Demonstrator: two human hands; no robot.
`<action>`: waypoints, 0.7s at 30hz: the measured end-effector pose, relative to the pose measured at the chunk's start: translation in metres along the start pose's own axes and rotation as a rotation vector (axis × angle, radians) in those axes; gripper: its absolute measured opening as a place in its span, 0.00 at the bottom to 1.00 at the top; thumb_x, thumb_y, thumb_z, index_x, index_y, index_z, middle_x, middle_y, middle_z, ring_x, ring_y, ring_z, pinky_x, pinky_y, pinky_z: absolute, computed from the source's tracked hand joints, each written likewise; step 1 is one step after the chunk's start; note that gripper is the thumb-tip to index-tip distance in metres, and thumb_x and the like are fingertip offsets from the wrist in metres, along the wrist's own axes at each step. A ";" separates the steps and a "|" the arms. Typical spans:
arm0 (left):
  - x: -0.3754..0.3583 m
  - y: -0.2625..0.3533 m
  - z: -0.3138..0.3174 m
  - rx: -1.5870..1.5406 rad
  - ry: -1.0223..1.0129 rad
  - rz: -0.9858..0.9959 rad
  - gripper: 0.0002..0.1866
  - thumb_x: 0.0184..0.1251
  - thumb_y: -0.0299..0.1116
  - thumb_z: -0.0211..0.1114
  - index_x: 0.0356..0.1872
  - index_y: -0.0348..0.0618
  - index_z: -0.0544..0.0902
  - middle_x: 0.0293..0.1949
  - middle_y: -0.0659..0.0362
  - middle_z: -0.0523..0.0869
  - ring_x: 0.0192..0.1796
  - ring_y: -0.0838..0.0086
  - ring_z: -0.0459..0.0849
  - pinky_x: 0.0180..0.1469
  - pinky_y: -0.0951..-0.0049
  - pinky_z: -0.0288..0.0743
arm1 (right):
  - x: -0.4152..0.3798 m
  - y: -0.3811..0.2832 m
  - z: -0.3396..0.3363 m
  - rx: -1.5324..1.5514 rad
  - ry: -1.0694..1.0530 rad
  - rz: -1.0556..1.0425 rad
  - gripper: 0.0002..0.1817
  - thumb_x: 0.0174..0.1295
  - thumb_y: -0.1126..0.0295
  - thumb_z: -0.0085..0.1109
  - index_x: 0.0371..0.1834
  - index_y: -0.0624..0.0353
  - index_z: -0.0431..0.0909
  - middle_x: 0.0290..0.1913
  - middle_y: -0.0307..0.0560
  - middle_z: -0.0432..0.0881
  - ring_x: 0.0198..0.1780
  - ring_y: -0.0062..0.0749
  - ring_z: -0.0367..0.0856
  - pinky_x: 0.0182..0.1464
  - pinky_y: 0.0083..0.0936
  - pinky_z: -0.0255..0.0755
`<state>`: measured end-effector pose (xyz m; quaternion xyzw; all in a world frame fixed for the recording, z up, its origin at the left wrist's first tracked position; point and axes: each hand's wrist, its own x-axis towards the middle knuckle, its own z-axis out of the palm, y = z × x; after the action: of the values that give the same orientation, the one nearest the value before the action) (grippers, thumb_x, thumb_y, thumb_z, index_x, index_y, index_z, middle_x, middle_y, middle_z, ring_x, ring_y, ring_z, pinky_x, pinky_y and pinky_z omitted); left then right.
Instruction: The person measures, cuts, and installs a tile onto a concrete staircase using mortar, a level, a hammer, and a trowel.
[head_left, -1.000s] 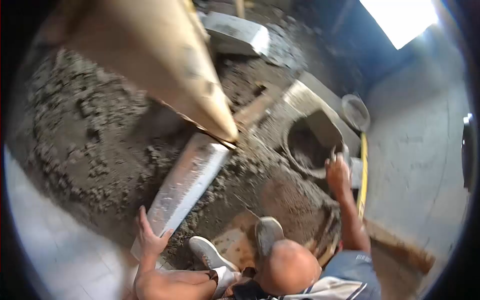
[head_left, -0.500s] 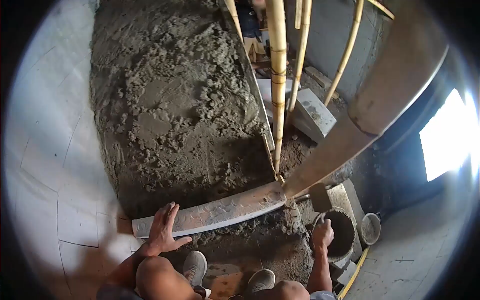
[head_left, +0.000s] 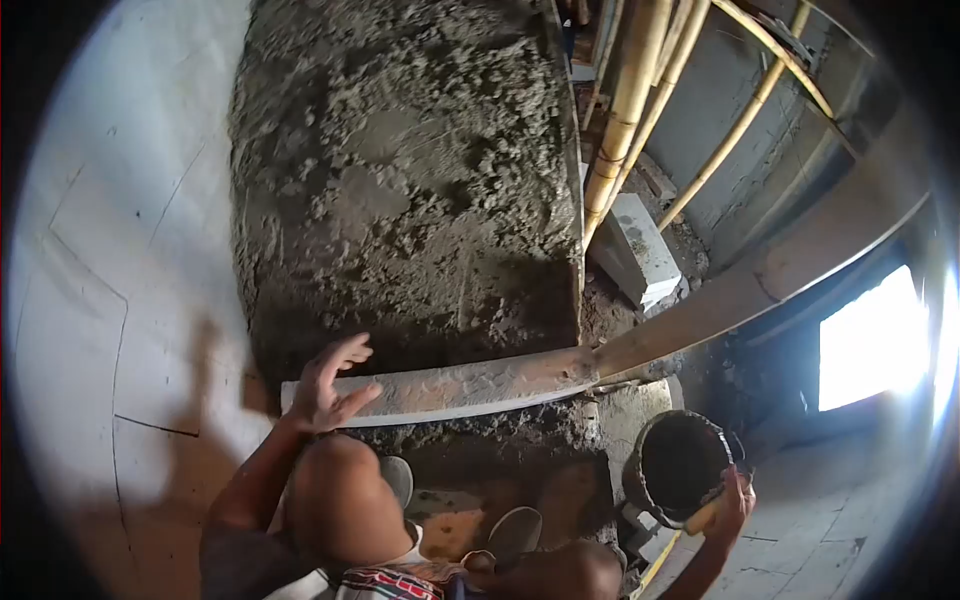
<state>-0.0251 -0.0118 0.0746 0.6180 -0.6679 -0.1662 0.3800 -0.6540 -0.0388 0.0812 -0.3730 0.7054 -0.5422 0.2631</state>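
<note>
In the head view, my left hand [head_left: 330, 392] hovers at the left end of a pale board [head_left: 480, 388], fingers spread and thumb apart. The board lies across the near edge of a bed of rough wet concrete [head_left: 420, 200]. At the lower right, my right hand [head_left: 735, 508] grips a trowel by its pale wooden handle [head_left: 706, 515], at the near rim of a dark bucket [head_left: 650, 492]. The trowel's blade is hidden in or against the bucket's dark inside.
Thick bamboo poles [head_left: 625, 120] rise at the concrete's right side. A long pole [head_left: 720, 310] slants from the board's right end to the upper right. White blocks [head_left: 640, 250] lie beyond it. A pale block wall [head_left: 150, 250] stands at left; my shoes [head_left: 515, 530] are below the board.
My right hand has moved right and down with the trowel, whose blade has dropped from view at the bucket. My left hand's fingers have curled slightly. The camera view has shifted.
</note>
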 end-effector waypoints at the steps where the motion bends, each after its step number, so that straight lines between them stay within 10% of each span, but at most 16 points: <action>1: 0.018 0.004 0.013 -0.286 -0.076 -0.074 0.30 0.65 0.36 0.74 0.66 0.38 0.76 0.51 0.49 0.88 0.52 0.66 0.88 0.54 0.65 0.82 | -0.026 -0.055 0.012 -0.118 -0.125 -0.043 0.11 0.66 0.62 0.67 0.38 0.59 0.84 0.28 0.37 0.77 0.20 0.22 0.74 0.21 0.23 0.66; 10: 0.005 -0.003 0.168 -1.113 -1.544 -0.420 0.25 0.81 0.46 0.56 0.69 0.42 0.74 0.61 0.53 0.83 0.58 0.66 0.85 0.61 0.62 0.79 | -0.028 -0.254 -0.026 -0.431 -0.620 -0.270 0.06 0.68 0.71 0.63 0.37 0.62 0.80 0.22 0.39 0.74 0.16 0.21 0.72 0.22 0.24 0.73; 17: 0.038 0.056 0.167 -2.101 -0.939 -0.706 0.52 0.66 0.80 0.48 0.78 0.48 0.64 0.73 0.52 0.73 0.67 0.57 0.77 0.70 0.54 0.71 | 0.026 -0.287 0.097 -0.470 -0.658 -0.629 0.08 0.67 0.66 0.65 0.35 0.57 0.79 0.22 0.35 0.74 0.17 0.19 0.72 0.21 0.22 0.69; 19: 0.049 0.054 0.165 -2.959 -1.047 -0.136 0.53 0.65 0.79 0.50 0.79 0.47 0.62 0.72 0.49 0.72 0.76 0.56 0.67 0.75 0.47 0.63 | 0.041 -0.306 0.158 -0.453 -0.657 -0.762 0.08 0.67 0.64 0.65 0.35 0.55 0.78 0.21 0.34 0.73 0.18 0.19 0.72 0.21 0.21 0.68; 21: 0.060 0.047 0.142 -2.893 -0.949 -0.129 0.53 0.65 0.79 0.50 0.79 0.46 0.62 0.72 0.49 0.72 0.77 0.55 0.67 0.75 0.47 0.63 | 0.040 -0.344 0.222 -0.432 -0.640 -0.904 0.09 0.67 0.63 0.66 0.34 0.53 0.78 0.21 0.33 0.73 0.18 0.18 0.71 0.21 0.20 0.66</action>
<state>-0.1557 -0.0957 0.0324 -0.3544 0.0340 -0.8495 0.3893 -0.4228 -0.2434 0.3523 -0.8264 0.4567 -0.3053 0.1241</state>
